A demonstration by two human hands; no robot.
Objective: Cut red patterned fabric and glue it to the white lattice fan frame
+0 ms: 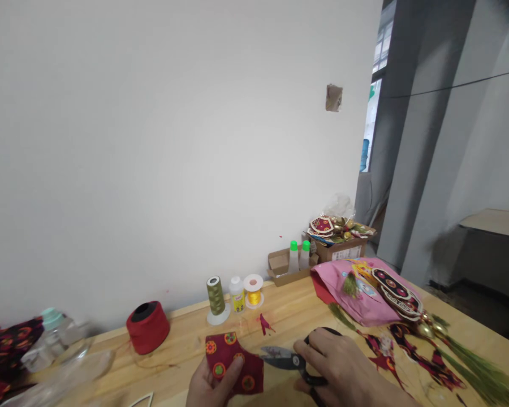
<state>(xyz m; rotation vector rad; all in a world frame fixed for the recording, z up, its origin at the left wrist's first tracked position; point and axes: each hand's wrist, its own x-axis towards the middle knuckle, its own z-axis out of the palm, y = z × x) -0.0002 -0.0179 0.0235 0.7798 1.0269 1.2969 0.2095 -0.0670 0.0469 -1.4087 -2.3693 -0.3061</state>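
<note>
My left hand (212, 384) pinches a dark red cloth piece (233, 355) printed with orange and green circles, thumb on top, just above the wooden table (186, 345). My right hand (343, 370) is closed round the black handles of a pair of scissors (286, 357). The blades are shut and point left, their tips touching the cloth's right edge. A small red scrap (264, 324) lies on the table just behind the scissors.
Along the wall stand a red thread cone (147, 327), an olive thread spool (215, 299), a small bottle (237, 294) and a yellow spool (253, 291). A pink bag (356, 288) with patterned pieces and green tassels (479, 373) lies to the right. Cardboard boxes (337, 246) and clear plastic (63, 362) sit at the edges.
</note>
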